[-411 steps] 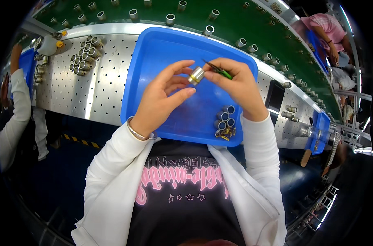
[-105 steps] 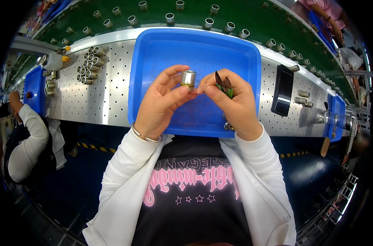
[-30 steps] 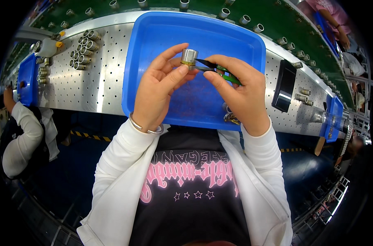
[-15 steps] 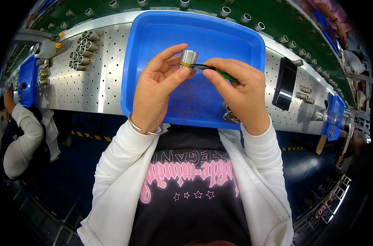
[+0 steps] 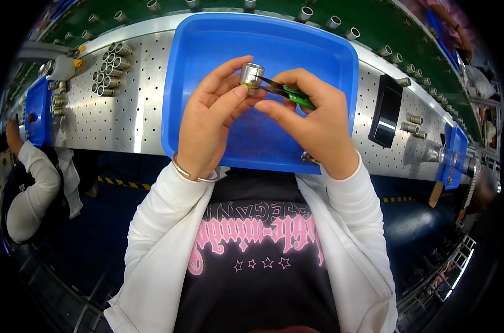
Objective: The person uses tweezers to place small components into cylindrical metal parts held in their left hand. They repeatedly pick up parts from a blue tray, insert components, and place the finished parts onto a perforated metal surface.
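Note:
In front of me, above a blue tray [image 5: 177, 83], my left hand [image 5: 207, 114] pinches a short shiny metal sleeve [image 5: 252, 75] between thumb and fingers. The sleeve stands nearly upright, its open end up and a yellowish band round its lower part. My right hand [image 5: 318, 116] grips a green-handled tool [image 5: 297, 96] with two thin dark prongs, parted and pointing at the sleeve's right side. Whether it is tweezers or snips I cannot tell, nor whether its tips touch the metal. My right thumb is held off the tool.
Grouped metal sleeves [image 5: 109, 72] stand on the perforated metal table [image 5: 146, 105] at left. A black device [image 5: 385, 111] lies right of the tray. Beyond runs a green conveyor [image 5: 230, 6] carrying spaced sleeves. Small metal parts [image 5: 307, 157] lie in the tray's near right corner. Another person's sleeve [image 5: 33, 177] shows at far left.
The tool's prongs have spread apart and its green handle shows more. My right thumb has come away from it and dropped lower. The sleeve has shifted slightly up and left, tilting a little.

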Tool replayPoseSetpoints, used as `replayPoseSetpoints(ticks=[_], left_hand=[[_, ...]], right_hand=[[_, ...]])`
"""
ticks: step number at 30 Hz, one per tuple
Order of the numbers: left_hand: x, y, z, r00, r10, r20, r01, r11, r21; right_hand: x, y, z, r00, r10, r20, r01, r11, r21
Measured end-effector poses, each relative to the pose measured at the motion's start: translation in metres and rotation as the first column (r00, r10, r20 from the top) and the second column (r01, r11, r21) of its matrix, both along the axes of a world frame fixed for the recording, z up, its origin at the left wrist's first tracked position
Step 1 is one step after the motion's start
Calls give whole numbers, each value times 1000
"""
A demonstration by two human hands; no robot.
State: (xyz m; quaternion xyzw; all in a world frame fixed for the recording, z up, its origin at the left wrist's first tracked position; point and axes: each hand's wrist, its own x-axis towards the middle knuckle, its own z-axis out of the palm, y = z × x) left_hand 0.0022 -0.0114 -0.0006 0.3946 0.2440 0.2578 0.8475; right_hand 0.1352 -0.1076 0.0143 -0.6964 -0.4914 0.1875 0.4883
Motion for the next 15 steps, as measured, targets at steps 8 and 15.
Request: replayPoseSetpoints(ticks=[8, 15], left_hand=[[1, 0, -3, 997, -66, -29, 67, 996, 51], [2, 3, -3, 997, -80, 1, 80, 995, -66]], right_hand=[[5, 1, -2, 991, 15, 130, -25, 997, 78], [9, 2, -4, 998, -7, 65, -4, 986, 167]])
